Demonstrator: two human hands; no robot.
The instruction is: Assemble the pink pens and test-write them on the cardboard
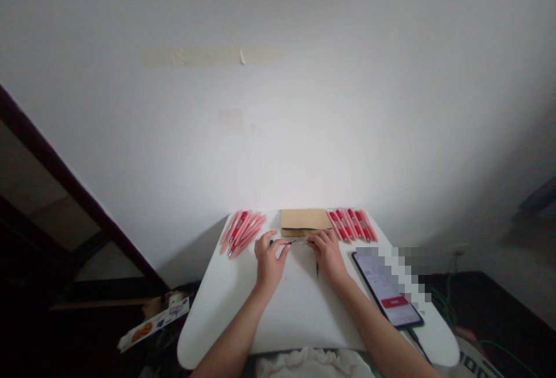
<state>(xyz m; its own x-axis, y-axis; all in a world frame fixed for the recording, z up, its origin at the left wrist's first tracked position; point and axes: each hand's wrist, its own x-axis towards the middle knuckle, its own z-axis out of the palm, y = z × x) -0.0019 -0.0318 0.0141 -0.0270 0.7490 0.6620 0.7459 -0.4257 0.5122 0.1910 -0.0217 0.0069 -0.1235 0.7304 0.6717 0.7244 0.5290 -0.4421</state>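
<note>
My left hand [270,255] is closed in a pinch on a thin dark pen part [292,242], its narrow end pointing right. Opposite it, my right hand [326,253] has its thumb and fingers pressed together at a small clear, tube-like piece [303,241], mostly hidden by the fingertips. The two sets of fingertips are a short gap apart over the white table [299,314]. A slim dark stick [317,270], like a pen refill, lies just below my right palm.
Pink and red pens lie in a left pile [243,232] and a right row [353,226]. Between them at the wall sits a brown cardboard box [306,219]. A phone [388,291] with a cable rests by the table's right edge.
</note>
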